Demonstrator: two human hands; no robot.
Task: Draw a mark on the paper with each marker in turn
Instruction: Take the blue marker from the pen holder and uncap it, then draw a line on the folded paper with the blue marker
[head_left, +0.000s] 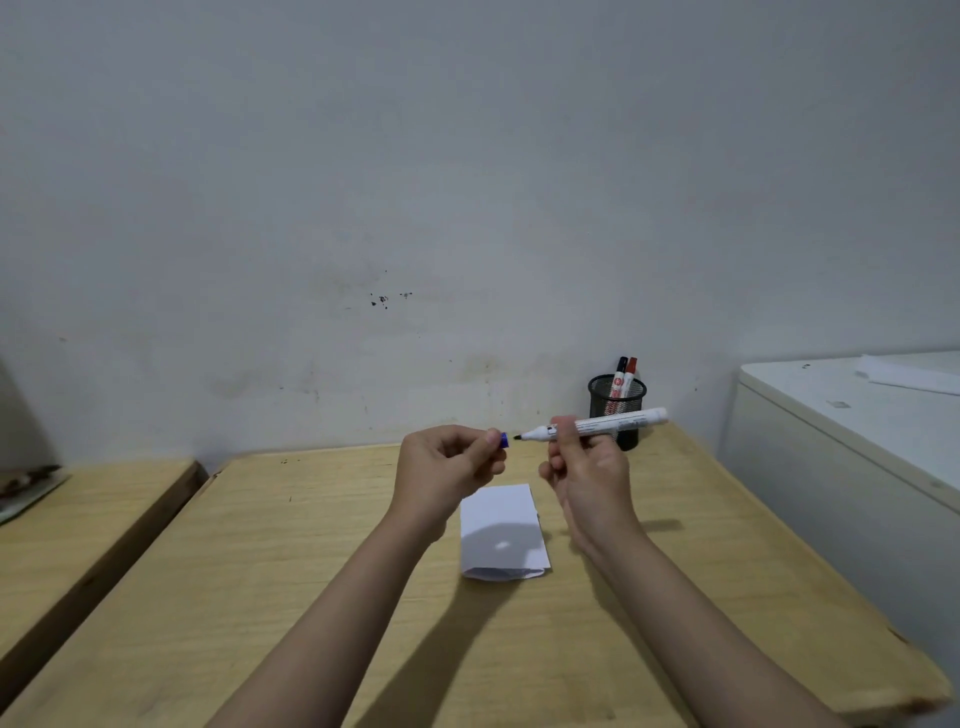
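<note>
Below your raised hands lies the paper (503, 530); with your left hand (447, 467) pinching the blue cap (503, 439) and right hand (587, 467) gripping the uncapped marker (597, 425), lower its tip squarely, pressing lightly.

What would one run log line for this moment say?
left hand: holds blue cap | right hand: holds uncapped marker | paper: on table, unmarked | pen cup: two markers
</note>
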